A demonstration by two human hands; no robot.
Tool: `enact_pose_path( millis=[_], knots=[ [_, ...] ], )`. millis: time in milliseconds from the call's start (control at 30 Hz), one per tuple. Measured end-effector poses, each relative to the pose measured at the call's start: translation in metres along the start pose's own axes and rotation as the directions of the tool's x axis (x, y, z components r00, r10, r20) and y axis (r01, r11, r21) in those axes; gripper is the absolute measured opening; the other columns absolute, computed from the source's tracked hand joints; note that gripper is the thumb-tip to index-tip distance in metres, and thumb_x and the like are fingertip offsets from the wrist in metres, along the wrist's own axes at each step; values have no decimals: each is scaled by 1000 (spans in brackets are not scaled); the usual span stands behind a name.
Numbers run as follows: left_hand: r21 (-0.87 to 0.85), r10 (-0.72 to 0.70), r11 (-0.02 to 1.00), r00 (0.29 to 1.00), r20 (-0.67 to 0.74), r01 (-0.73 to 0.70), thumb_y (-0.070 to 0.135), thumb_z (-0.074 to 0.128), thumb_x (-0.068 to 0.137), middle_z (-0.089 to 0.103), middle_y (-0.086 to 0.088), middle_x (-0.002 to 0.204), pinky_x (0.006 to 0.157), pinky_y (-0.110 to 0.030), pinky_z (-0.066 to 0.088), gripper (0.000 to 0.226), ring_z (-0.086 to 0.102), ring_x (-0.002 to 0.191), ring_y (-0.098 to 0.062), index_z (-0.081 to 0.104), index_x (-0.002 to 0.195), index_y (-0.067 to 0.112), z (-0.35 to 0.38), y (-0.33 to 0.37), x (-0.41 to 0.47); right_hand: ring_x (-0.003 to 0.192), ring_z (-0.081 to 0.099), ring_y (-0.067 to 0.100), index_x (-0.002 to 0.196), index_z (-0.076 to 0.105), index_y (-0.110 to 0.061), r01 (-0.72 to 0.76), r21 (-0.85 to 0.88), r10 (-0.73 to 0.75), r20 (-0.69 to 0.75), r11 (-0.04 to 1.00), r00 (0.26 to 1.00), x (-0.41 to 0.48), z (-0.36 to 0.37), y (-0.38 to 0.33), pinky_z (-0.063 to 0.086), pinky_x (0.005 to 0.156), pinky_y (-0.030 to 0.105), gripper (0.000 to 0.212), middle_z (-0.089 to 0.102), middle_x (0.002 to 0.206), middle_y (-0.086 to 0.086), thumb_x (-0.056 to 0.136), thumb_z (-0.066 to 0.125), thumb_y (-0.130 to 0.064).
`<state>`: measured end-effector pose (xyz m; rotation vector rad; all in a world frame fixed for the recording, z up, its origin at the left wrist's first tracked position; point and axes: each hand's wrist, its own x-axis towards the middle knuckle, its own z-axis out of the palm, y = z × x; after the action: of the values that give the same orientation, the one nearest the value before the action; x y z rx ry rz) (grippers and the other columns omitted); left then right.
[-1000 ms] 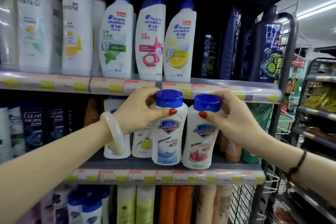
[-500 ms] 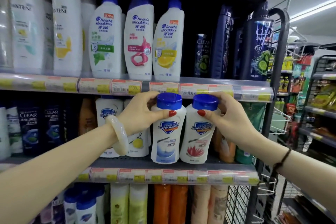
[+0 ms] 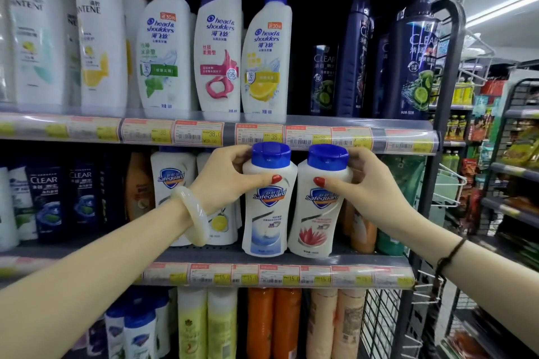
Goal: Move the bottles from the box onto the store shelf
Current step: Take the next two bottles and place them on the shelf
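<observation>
As both bottles already stand at the front edge of the middle shelf [image 3: 388, 277], each hand holds one high, just under the blue cap, probably to keep it upright while lining it up. The left hand [image 3: 230, 181] has its grip closed around the blue-label bottle [image 3: 265, 224], the right hand [image 3: 367, 189] around the red-flower bottle [image 3: 315, 224]; the two touch side by side. Behind them similar Safeguard bottles [image 3: 172, 181] stand deeper, so these likely form the front row
</observation>
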<state>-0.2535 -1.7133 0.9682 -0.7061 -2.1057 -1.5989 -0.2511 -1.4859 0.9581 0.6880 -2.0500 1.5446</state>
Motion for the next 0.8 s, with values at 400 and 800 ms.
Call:
enact_pose_path(
  millis=[400,800],
  knots=[
    [-149,-148,977,989,26,151,-6,74,67,72,2,92,67,-18,55,39,71,80,-6,64,97,16,5,-40,-8,101,65,13,102,53,-36,-190,84,175,155,978,972,-13,7,38,58,77,28,40,69,102,-8,80,69,-8],
    [-188,-219,953,970,108,236,23,76,56,74,-5,99,84,-45,55,41,69,97,-24,68,96,19,18,-37,-13,104,65,24,100,57,-33,-268,144,258,87,953,962,-21,0,37,55,87,50,28,70,106,-1,84,65,-13]
  ],
)
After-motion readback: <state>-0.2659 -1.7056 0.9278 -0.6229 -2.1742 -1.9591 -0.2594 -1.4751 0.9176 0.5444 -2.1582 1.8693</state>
